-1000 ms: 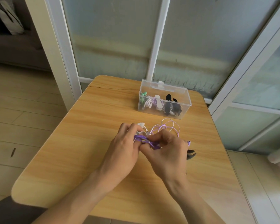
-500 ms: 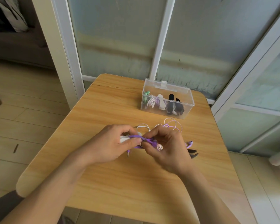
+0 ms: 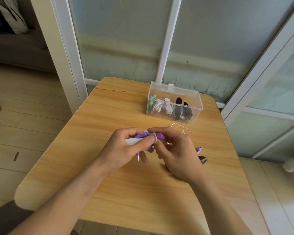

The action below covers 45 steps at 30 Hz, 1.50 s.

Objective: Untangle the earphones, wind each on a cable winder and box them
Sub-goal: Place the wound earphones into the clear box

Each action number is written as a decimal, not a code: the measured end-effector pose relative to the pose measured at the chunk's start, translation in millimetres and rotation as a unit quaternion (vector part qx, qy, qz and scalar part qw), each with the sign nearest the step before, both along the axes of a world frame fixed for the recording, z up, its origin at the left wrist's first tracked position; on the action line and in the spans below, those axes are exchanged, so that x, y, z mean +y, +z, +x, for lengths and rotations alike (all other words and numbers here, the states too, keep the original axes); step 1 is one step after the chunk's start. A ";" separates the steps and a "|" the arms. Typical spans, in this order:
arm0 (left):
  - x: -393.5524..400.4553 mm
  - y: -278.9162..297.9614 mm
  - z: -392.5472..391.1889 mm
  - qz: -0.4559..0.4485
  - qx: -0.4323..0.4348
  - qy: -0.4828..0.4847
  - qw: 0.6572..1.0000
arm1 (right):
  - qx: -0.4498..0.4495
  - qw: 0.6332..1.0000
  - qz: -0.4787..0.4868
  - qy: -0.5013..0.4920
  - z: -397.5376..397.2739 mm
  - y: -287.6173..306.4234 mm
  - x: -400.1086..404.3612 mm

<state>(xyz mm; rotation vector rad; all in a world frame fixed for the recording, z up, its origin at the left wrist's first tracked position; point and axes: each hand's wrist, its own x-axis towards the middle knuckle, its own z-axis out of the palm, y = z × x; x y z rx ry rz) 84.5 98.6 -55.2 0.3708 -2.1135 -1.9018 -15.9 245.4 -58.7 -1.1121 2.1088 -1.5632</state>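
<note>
Here the left hand (image 3: 126,150) grips a white cable winder (image 3: 131,141) with purple earphone cable (image 3: 141,136) coiled round its middle, thumb pressed across the turns, most likely so the wraps cannot spring loose; the winder is held just above the tabletop (image 3: 109,109), near its centre, and the jack plug (image 3: 138,156) dangles free below the fingers. The right hand (image 3: 175,155) pinches the cable at the winder's right end, where a purple bit shows between its fingertips, seemingly feeding or tucking in the last stretch; its curled fingers hide exactly what they hold. A loose pale loop of cable (image 3: 181,128) lies on the tabletop just beyond the right hand, so the winding looks unfinished. To the right of that hand lie a purple piece (image 3: 199,149) and a dark piece (image 3: 203,159), possibly spare winders, too small to be sure. The clear plastic box (image 3: 175,102) stands open toward the far edge, well apart from the hands, already holding several wound sets in green, white and black, kept within reach for the boxing step to come.
</note>
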 end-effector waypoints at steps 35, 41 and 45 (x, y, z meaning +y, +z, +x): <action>-2.5 -14.5 -8.6 0.108 0.018 0.020 0.994 | -0.066 0.978 -0.156 -0.122 14.2 -12.0 -8.7; 0.9 -11.4 -8.2 0.165 0.023 0.044 0.985 | 0.006 0.986 -0.137 -0.091 7.3 -14.4 -6.1; 2.7 -12.6 -10.4 0.116 0.055 0.119 0.985 | -0.184 0.967 -0.169 -0.047 18.5 -18.2 -14.4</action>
